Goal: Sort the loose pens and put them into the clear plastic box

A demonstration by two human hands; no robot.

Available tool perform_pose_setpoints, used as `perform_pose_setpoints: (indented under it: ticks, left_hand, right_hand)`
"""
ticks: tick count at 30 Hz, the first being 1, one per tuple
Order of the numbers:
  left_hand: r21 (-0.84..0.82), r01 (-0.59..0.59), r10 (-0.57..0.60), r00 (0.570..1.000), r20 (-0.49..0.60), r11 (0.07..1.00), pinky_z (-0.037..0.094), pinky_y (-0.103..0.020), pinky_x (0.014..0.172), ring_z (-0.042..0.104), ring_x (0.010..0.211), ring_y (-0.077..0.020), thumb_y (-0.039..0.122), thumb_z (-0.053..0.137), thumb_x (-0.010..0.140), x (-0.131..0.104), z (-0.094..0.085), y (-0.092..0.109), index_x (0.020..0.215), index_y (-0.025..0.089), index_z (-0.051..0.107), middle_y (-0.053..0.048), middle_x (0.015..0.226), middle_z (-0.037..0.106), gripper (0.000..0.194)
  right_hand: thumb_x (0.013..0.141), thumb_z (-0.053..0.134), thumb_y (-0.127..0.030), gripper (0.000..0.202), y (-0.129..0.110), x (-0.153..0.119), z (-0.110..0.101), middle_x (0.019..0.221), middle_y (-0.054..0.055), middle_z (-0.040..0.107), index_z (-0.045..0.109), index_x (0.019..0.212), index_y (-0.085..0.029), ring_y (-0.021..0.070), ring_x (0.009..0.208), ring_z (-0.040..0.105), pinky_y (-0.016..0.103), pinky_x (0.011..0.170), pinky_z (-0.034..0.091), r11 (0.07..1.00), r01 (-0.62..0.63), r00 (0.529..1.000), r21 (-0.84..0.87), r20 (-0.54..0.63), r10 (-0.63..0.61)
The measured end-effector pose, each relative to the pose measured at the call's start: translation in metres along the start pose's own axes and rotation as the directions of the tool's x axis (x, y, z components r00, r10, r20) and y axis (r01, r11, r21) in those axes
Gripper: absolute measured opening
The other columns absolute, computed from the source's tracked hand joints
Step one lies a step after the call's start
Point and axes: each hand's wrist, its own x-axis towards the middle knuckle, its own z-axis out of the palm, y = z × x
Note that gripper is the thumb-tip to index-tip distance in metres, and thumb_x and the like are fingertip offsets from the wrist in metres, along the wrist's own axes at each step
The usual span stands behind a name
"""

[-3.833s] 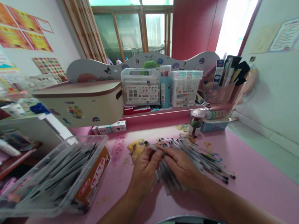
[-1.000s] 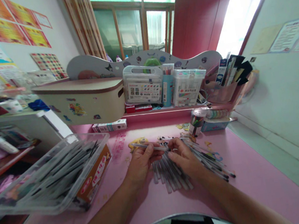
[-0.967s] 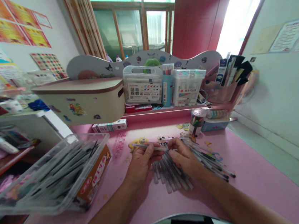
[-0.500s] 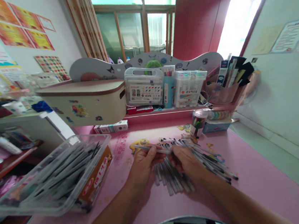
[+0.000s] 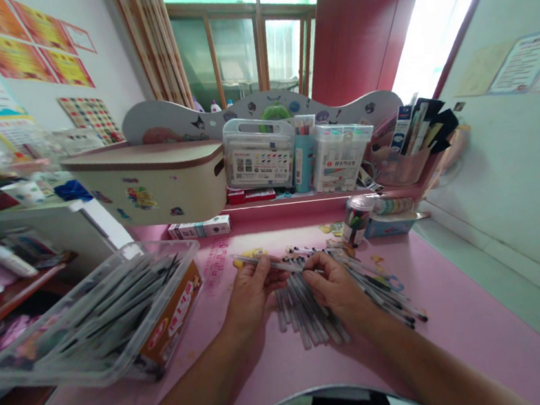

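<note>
My left hand [image 5: 255, 285] is closed on a thin, clear pen [image 5: 243, 258], which lies nearly level above the pink desk [image 5: 270, 375]. At the pen's other end, my right hand [image 5: 330, 280] has its fingers pinched together; what the fingertips grip is too small to make out. Beneath and between the hands lies a fan of clear pen tubes [image 5: 308, 325]. More pens with dark tips [image 5: 391, 299] are spread to the right of my right hand. On the left, a clear plastic bin [image 5: 90, 379] holds many grey pens or tubes.
A cream storage box [image 5: 171, 191], marker cases [image 5: 260, 158] and a pink pen holder [image 5: 400, 168] stand on the raised shelf. Below it are a clear jar of pens [image 5: 357, 222] and a blue box [image 5: 389, 225]. Shelves with items border the desk's left side.
Both hands have risen slightly, and my left hand has shifted a little left with the pen. The right fingers have moved up near the pen's end. The loose pens look much the same.
</note>
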Motion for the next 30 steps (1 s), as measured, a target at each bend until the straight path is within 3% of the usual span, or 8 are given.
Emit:
perform_pose_setpoints:
  ticks: [3,6,11,15,20,22,27,30]
  left_hand:
    - [-0.005,-0.02,0.02,1.0,0.007,1.0,0.055,-0.023,0.058,0.069,0.063,-0.015,0.045,0.076,0.079,0.002,-0.002,0.0,0.082,0.015,0.066,-0.005,0.075,0.074,0.032]
    - [0.061,-0.043,0.04,0.998,0.041,0.997,0.054,-0.025,0.059,0.068,0.064,-0.0158,0.05,0.074,0.08,0.0,-0.004,-0.001,0.08,0.015,0.068,-0.007,0.075,0.073,0.036]
    - [0.139,-0.074,0.065,0.995,0.07,0.987,0.055,-0.027,0.071,0.069,0.073,-0.0167,0.047,0.072,0.083,-0.004,-0.003,-0.001,0.081,0.014,0.072,-0.008,0.082,0.075,0.033]
    - [-0.159,-0.019,0.022,1.0,0.017,0.987,0.058,-0.029,0.077,0.071,0.088,-0.0179,0.033,0.059,0.093,0.001,-0.004,0.009,0.087,0.016,0.07,-0.008,0.098,0.075,0.021]
    - [-0.451,0.058,-0.123,0.986,-0.116,0.89,0.061,-0.029,0.077,0.071,0.08,-0.0147,0.017,0.042,0.099,0.016,-0.008,0.028,0.086,0.014,0.067,-0.01,0.092,0.074,0.029]
    - [-0.497,0.08,-0.171,0.975,-0.14,0.864,0.06,-0.024,0.068,0.069,0.07,-0.0118,0.013,0.04,0.099,0.022,-0.011,0.032,0.085,0.012,0.066,-0.01,0.087,0.072,0.029]
    - [-0.519,0.125,-0.21,0.972,-0.108,0.845,0.046,-0.014,0.045,0.051,0.048,-0.0048,0.003,0.048,0.089,0.024,-0.015,0.03,0.087,0.013,0.063,-0.004,0.075,0.064,0.018]
    - [-0.417,0.23,-0.242,0.97,0.025,0.879,0.042,-0.016,0.043,0.05,0.049,-0.006,0.005,0.056,0.083,0.013,-0.01,0.019,0.096,0.014,0.065,-0.002,0.077,0.064,0.018]
  right_hand:
    - [0.072,0.069,-0.027,0.027,-0.005,-0.001,-0.002,0.053,-0.012,0.042,0.046,0.086,-0.023,0.0057,0.038,0.029,0.017,0.035,0.017,0.968,-0.134,0.988,0.21,0.098,0.116]
    - [0.063,0.067,-0.019,0.032,-0.011,-0.001,-0.006,0.066,-0.007,0.055,0.047,0.088,-0.022,0.0048,0.042,0.036,0.015,0.035,0.013,0.846,-0.37,0.918,0.383,0.293,0.269]
    - [0.076,0.074,-0.034,0.029,-0.011,-0.001,-0.007,0.059,-0.008,0.049,0.051,0.084,-0.019,0.0029,0.039,0.031,0.015,0.034,0.012,0.833,-0.463,0.862,0.305,0.373,0.343]
    - [0.077,0.077,-0.039,0.035,-0.011,-0.002,-0.009,0.051,-0.011,0.04,0.049,0.078,-0.019,0.0021,0.038,0.023,0.014,0.034,0.013,0.84,-0.479,0.829,0.254,0.445,0.339]
    - [0.079,0.07,-0.039,0.028,-0.012,0.003,-0.024,0.048,-0.011,0.035,0.051,0.072,-0.018,0.0029,0.037,0.018,0.014,0.032,0.014,0.772,-0.6,0.66,0.209,0.675,0.33]
    - [0.078,0.069,-0.037,0.027,-0.011,0.004,-0.029,0.048,-0.011,0.035,0.051,0.071,-0.018,0.0032,0.037,0.018,0.014,0.031,0.015,0.771,-0.606,0.629,0.194,0.711,0.315]
    - [0.077,0.073,-0.037,0.03,-0.012,0.003,-0.026,0.049,-0.011,0.036,0.05,0.073,-0.019,0.0031,0.037,0.021,0.014,0.032,0.016,0.797,-0.56,0.689,0.224,0.66,0.299]
    - [0.078,0.074,-0.039,0.032,-0.012,0.0,-0.018,0.049,-0.011,0.038,0.049,0.075,-0.019,0.0027,0.037,0.022,0.014,0.033,0.016,0.832,-0.511,0.755,0.217,0.576,0.313]
